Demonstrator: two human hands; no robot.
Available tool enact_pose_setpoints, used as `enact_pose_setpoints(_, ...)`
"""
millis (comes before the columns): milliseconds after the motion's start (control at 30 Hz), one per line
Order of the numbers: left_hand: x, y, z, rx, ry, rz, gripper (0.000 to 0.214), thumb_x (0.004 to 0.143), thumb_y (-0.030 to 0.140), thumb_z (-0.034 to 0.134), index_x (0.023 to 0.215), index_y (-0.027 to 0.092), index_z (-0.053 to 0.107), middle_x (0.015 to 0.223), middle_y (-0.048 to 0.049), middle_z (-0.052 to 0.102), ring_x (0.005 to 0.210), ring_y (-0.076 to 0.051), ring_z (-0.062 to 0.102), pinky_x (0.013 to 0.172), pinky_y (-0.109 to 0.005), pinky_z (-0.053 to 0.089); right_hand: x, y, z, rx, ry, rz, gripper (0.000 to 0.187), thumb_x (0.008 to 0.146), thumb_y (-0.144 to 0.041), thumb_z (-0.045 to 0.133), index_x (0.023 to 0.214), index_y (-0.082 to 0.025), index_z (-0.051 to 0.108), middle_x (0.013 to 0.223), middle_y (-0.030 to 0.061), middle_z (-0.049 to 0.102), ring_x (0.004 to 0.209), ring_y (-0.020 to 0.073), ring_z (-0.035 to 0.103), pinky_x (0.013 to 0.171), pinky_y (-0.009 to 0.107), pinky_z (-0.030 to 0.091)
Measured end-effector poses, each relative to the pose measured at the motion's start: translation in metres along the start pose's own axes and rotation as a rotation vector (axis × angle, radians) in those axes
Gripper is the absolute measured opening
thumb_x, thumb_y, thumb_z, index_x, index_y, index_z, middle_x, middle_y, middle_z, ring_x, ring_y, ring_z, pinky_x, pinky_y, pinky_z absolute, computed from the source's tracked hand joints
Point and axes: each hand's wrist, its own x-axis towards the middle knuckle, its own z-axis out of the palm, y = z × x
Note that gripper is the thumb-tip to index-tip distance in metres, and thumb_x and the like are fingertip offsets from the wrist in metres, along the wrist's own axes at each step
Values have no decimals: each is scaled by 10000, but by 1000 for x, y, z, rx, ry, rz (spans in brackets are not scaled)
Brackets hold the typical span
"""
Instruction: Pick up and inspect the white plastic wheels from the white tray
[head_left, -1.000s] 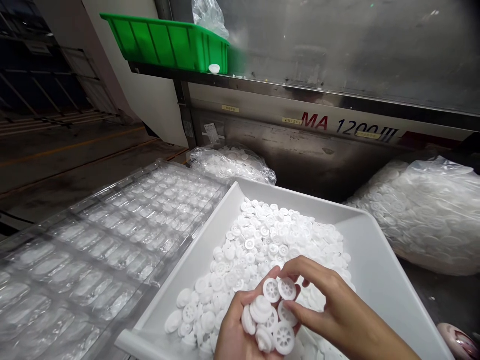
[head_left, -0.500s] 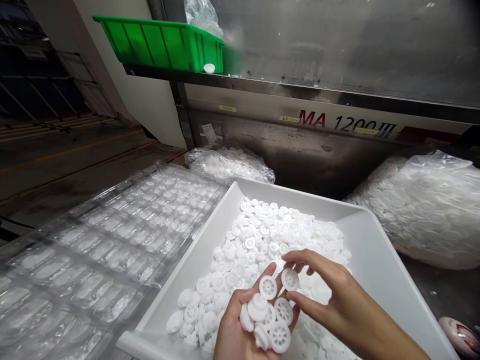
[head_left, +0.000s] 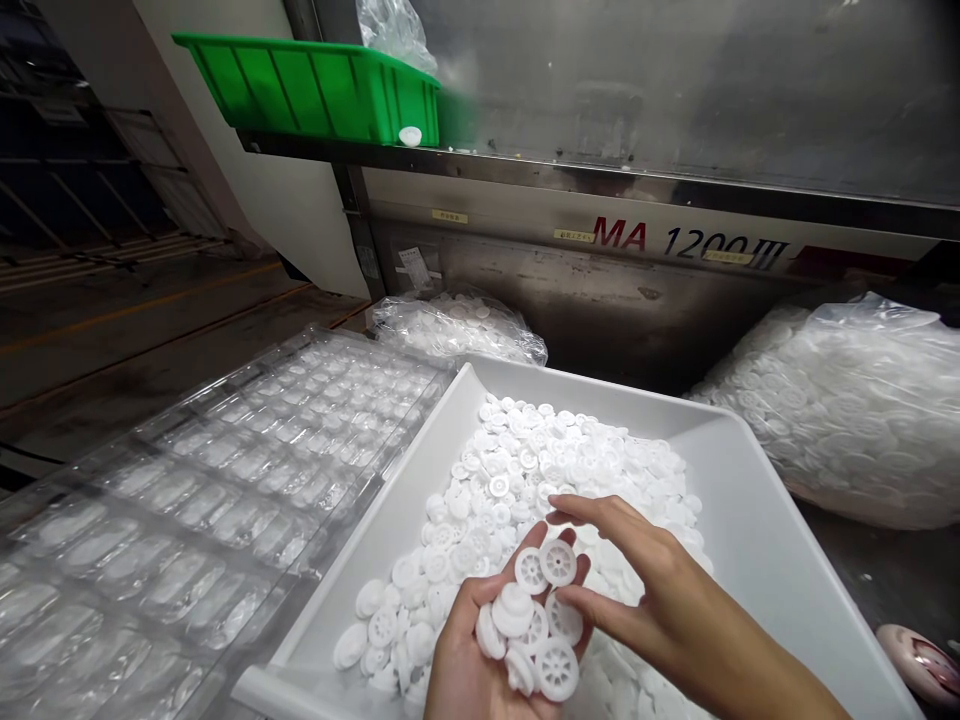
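Observation:
My left hand is cupped palm up over the white bin, holding several small white plastic wheels with spoked faces. One wheel lies at the fingertips, beside another spoked one. Just to the right, my right hand has its thumb and fingers spread apart around that upper wheel. Its thumb tip is close to the held wheels; whether it touches one I cannot tell. Beneath both hands a heap of the same white wheels covers much of the bin floor.
Left of the bin lies a clear plastic tray with rows of filled pockets. Bags of white parts stand behind and at right. A green crate sits on the machine ledge. A shiny round object is at lower right.
The wheel that was between my right thumb and fingers now rests against the others in my left hand. My right hand has shifted slightly left, its fingers apart.

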Motion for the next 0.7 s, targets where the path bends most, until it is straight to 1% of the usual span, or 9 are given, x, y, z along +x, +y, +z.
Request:
enact_pose_setpoints(67, 2, -1, -4, 0, -10, 29, 492, 800, 165, 442, 1289, 121, 458, 1169, -155, 636, 1095, -312, 578, 968, -522, 390, -1, -1, -2, 14, -32, 56, 463, 849, -323, 594, 1223, -412, 336, 1225, -49, 463, 1137, 179, 443, 967, 354, 398)
enact_pose_setpoints(167, 6, -2, -12, -24, -60, 58, 428, 783, 185, 464, 1196, 120, 556, 1219, -143, 608, 1163, -326, 523, 1006, -525, 349, -2, -4, -2, 58, -81, 163, 295, 838, -289, 583, 1062, -318, 394, 1100, -27, 498, 1006, 180, 498, 878, 356, 436)
enact_pose_setpoints(233, 11, -3, -17, -43, -96, 70, 433, 764, 200, 483, 1181, 126, 574, 1226, -153, 601, 1169, -335, 516, 1012, -539, 334, 0, -4, 0, 98, -106, 199, 184, 851, -269, 550, 969, -289, 410, 1030, -33, 507, 933, 169, 513, 846, 353, 441)
enact_pose_setpoints(333, 19, -5, -22, -73, -84, 94, 465, 739, 223, 506, 1189, 125, 573, 1203, -163, 614, 1136, -332, 544, 1012, -534, 338, 3, -2, 5, 160, -131, 202, 78, 876, -265, 506, 908, -281, 437, 994, -45, 506, 871, 150, 516, 832, 346, 439)
enact_pose_setpoints(500, 21, -6, -25, -131, -90, 98, 477, 739, 222, 504, 1204, 128, 560, 1187, -154, 625, 1118, -308, 563, 1010, -504, 358, 4, 6, 10, 247, -126, 197, 60, 884, -300, 509, 916, -289, 459, 1013, -47, 516, 904, 152, 514, 793, 321, 447)
enact_pose_setpoints(700, 18, -5, -25, -99, -70, 111, 479, 748, 232, 507, 1211, 119, 553, 1171, -161, 633, 1110, -302, 570, 1015, -505, 354, 4, 6, 9, 279, -142, 207, 92, 865, -263, 535, 921, -286, 465, 1026, -50, 534, 913, 154, 521, 798, 312, 450)
